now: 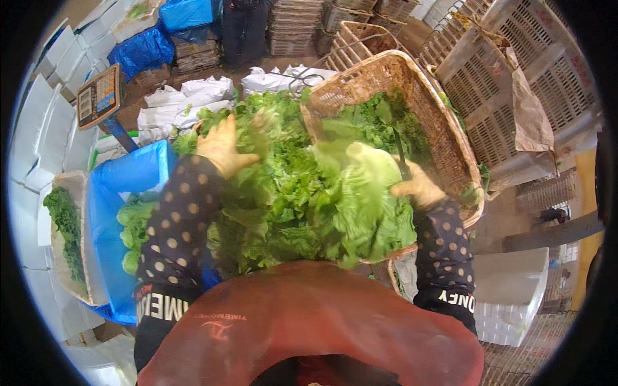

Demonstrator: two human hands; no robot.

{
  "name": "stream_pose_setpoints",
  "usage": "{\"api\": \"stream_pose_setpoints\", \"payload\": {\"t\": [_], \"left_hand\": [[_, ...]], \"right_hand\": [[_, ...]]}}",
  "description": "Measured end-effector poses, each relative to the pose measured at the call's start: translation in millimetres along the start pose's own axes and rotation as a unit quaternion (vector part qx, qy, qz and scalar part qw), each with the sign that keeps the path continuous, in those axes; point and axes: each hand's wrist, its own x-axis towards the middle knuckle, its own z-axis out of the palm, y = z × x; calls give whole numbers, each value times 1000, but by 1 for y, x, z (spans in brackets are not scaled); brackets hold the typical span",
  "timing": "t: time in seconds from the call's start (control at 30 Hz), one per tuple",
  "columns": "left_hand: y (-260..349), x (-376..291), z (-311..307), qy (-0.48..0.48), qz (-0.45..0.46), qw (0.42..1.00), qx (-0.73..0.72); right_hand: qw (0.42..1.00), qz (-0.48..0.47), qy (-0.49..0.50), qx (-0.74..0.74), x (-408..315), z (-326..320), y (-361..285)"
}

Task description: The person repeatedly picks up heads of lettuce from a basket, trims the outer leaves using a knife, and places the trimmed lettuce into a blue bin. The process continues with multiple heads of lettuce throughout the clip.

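Note:
In a yellowish glove, my left hand [224, 147] is spread over the left side of a heap of leafy green lettuce [289, 178], its thumb pointing right. My right hand [420, 186], also gloved, is at the right edge of the heap. From its grip rises a dark, narrow tool [400, 147] that looks like a knife. Against its thumb side is a pale green head of lettuce or cabbage [369, 169], slightly blurred, with loose outer leaves hanging toward me. Whether the right fingers also hold this head cannot be made out.
A muddy plastic crate [449, 144] with greens inside adjoins the heap on the right. At left are a blue-lined box [104, 231] of greens and a weighing scale [99, 96]. White sacks [193, 99] lie beyond. Another person's legs [245, 34] show at the far side.

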Motion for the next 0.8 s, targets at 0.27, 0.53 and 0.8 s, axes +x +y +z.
{"api": "stream_pose_setpoints", "payload": {"t": [0.27,0.53,0.8], "left_hand": [[14,-12,47,-177,290,708,-619],[19,-82,79,-37,145,502,-852],[-299,-146,31,337,-127,855,-372]], "right_hand": [[964,-69,-147,208,58,-3,72],[973,-213,-15,86,112,106,22],[984,-21,113,-139,114,132,89]]}}
